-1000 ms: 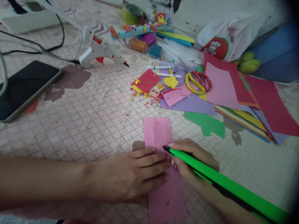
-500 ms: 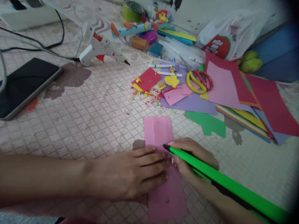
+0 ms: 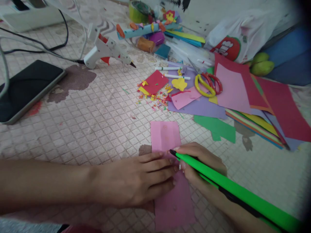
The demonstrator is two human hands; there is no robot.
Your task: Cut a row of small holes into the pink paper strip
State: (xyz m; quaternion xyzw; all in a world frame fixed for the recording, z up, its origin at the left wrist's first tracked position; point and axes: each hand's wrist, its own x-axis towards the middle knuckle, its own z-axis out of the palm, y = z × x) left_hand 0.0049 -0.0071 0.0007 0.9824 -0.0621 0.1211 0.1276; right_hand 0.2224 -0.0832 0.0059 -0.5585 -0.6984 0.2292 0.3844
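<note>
On the near part of the tabletop (image 3: 104,126), right of the middle, the right hand (image 3: 206,155) has its grip wrapped around 1 green tool (image 3: 235,187), whose black tip points left at 1 pink strip (image 3: 171,197); whether it touches the paper is too small to tell. The left hand (image 3: 141,178) grasps nothing and lies palm down across the strip, 4 fingers spread over it. To do this step well, I would press the paper evenly, have the left fingertips clear of the tip, and guide the tool with short, light movements, since thin paper will probably shift or crease.

Farther right lies 1 piece of green paper (image 3: 216,126). Beyond the strip are 1 yellow flower (image 3: 179,84), 2 white pens (image 3: 170,68) and what looks like 1 pair of scissors (image 3: 205,92) with yellow and red handles; the small scraps (image 3: 157,103) there are too many to count. Far left is 1 glue gun (image 3: 110,50) and, nearer, 1 phone (image 3: 31,87). Far right sit 1 plastic bag (image 3: 255,29) and 2 green fruits (image 3: 262,69).
</note>
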